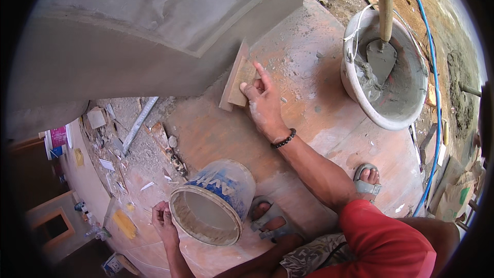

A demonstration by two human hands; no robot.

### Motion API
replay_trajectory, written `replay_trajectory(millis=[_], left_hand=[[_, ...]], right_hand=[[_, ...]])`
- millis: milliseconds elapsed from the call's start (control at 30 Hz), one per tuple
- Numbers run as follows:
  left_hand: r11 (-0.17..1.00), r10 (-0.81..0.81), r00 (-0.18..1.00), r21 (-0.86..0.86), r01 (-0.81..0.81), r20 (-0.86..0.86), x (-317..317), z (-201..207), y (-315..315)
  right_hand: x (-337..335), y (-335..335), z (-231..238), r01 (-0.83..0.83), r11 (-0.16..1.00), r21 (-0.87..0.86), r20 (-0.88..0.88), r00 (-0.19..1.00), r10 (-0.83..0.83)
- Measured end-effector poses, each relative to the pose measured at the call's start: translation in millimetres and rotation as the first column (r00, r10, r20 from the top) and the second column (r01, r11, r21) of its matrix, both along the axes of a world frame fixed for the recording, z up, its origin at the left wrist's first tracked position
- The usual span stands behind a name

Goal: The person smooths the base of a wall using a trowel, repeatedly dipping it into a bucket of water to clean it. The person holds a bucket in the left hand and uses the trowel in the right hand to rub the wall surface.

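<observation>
- Step in hand: most likely smoothing the lower edge of the plastered wall [128, 59]; the float [235, 80] stands tilted just beside that wall's lower right edge; whether its blade touches the plaster cannot be told.
- Right hand [265, 108]: grasping the float by its wooden handle, thumb pressed in, one finger stretched out.
- Left hand [165, 224]: on the person's side of the wall, near the bucket [221, 183]; fingers bent; I cannot tell whether it grips anything.
- Supply: the tub [349, 80] stands to the right of the wall, well apart from it; a trowel [382, 62] rests in its wet mortar [396, 98], with no hand on it.
- Next move seems to call for laying the float's face flat to the wall, pressure even; too steep a tilt could gouge the plaster.
</observation>
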State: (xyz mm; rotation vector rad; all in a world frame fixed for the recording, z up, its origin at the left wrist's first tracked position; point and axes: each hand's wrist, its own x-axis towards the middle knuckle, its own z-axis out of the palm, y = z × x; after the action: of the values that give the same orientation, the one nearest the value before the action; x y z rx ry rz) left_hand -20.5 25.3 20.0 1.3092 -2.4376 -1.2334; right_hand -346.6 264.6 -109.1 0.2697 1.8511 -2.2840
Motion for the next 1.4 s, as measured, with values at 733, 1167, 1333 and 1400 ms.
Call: replay_trajectory(millis=[733, 1167, 1333, 1400], left_hand=[[0.996, 0.091, 0.996, 0.018, -0.090, -0.022, 15, 7, -4], [0.998, 0.062, 0.994, 0.000, -0.063, -0.091, 4, 1, -7], [0.998, 0.046, 0.996, -0.041, -0.049, -0.076, 8, -1, -13], [0.999, 0.045, 0.996, -0.014, -0.046, -0.081, -2, -5, -10]], right_hand=[[15, 37, 4, 0.164, 0.437, -0.885, 0.345, 0.860, 0.375], [-16, -34, 18, 0.332, 0.469, -0.819, 0.531, 0.747, 0.399], [-16, -66, 87, 0.308, 0.399, -0.864, 0.459, 0.807, 0.371], [-19, -60, 121, 0.307, 0.343, -0.888, 0.434, 0.806, 0.403]])
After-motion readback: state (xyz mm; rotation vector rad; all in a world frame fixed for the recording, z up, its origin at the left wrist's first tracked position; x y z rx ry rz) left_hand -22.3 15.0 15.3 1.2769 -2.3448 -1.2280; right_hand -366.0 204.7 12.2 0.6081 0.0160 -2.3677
